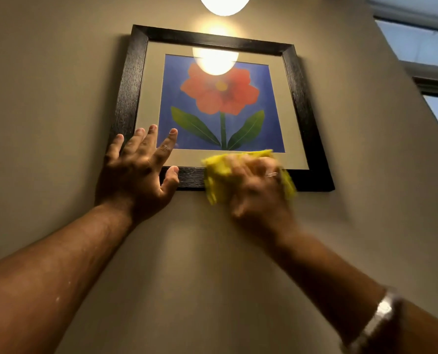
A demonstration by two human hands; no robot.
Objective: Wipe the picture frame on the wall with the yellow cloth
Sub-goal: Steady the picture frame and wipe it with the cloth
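Observation:
A black picture frame [303, 103] hangs on the beige wall, holding a red flower print on blue with a cream mat. My left hand [138, 172] lies flat with fingers spread over the frame's lower left corner, thumb on the bottom rail. My right hand [259, 190], blurred by motion, presses a crumpled yellow cloth [218, 172] against the bottom rail and lower mat, right of centre. The cloth hides that stretch of the rail.
A glowing lamp [224, 3] hangs above the frame and reflects in the glass. A window [417, 47] with a dark sill sits at the upper right. Bare wall surrounds the frame.

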